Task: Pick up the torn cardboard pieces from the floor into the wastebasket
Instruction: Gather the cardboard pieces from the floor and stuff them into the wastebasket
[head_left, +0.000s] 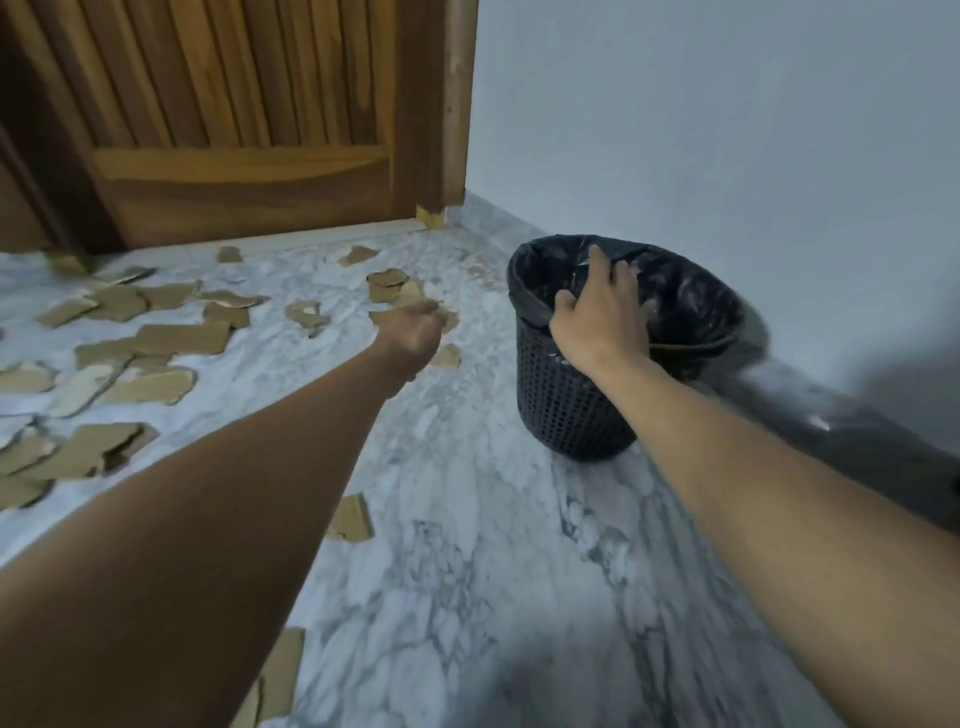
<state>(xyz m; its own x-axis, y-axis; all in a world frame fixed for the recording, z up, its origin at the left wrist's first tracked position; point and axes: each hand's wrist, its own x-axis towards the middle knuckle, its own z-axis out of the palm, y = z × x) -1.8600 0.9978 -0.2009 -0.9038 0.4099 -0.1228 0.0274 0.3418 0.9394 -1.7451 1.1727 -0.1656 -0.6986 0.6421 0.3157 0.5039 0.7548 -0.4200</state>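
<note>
meanwhile, a black mesh wastebasket (571, 405) with a dark liner stands on the marble floor (467, 571) near the pale wall (727, 130). the right hand (602, 317) hangs over the wastebasket's rim, fingers spread loosely, nothing seen in its grasp. the left hand (413, 332) reaches out left of the wastebasket, fingers curled; whether it holds anything cannot be told. torn cardboard pieces (156, 364) lie scattered further left of the wastebasket, before a wooden door (249, 114).
</note>
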